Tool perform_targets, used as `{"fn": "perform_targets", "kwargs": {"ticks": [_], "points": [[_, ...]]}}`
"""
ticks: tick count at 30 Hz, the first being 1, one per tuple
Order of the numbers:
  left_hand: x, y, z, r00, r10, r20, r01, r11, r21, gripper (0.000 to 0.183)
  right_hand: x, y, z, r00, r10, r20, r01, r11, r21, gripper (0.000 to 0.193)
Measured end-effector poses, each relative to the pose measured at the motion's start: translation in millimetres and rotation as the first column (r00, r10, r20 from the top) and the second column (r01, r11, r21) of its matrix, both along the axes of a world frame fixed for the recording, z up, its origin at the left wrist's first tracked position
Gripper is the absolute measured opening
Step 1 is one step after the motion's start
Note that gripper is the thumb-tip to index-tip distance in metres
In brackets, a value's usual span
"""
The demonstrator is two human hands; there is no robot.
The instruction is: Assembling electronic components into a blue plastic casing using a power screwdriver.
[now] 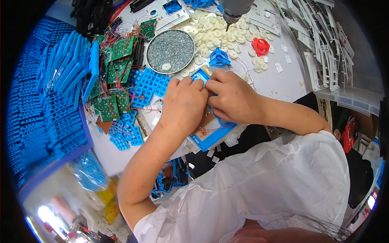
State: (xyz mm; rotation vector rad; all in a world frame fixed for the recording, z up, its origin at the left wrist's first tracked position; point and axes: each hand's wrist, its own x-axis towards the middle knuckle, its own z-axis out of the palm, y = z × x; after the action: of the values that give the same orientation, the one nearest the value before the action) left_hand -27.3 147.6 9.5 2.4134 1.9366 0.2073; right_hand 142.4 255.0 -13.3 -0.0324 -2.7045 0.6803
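Note:
In front of me lies a blue plastic casing (214,138), with a brown board and thin wires inside its frame. My left hand (184,101) bends over its left side, fingers curled. From the right, my right hand (233,97) reaches over the upper part of the casing, thumb and fingers pinched. The two hands nearly touch at the fingers. Whatever is between the fingertips is hidden beneath them. Just beyond the hands sits a round blue plastic part (219,58) with an open, spoked shape.
Left of the hands are green circuit boards (120,48) with wires, small blue parts (150,83) and stacked blue casings (67,67). Farther off are small metal screws (172,50) in a round dish, cream discs (210,30), a red part (260,47) and an overhanging power screwdriver (235,10).

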Motion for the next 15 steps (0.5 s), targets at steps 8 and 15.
{"fn": "perform_targets", "kwargs": {"ticks": [8,15], "points": [[-2.8,9.4,-0.7,0.982,0.184,0.049,-0.168,0.958,-0.23,0.008,6.0,-6.5,-2.6,0.998,-0.063,-0.026,0.063,0.998,0.004,0.017],[-20.9,62.0,19.5,0.962,0.261,-0.082,-0.255,0.749,-0.612,0.015,6.4,-5.6,3.0,0.999,-0.044,-0.013,0.043,0.999,-0.027,0.026]]}}
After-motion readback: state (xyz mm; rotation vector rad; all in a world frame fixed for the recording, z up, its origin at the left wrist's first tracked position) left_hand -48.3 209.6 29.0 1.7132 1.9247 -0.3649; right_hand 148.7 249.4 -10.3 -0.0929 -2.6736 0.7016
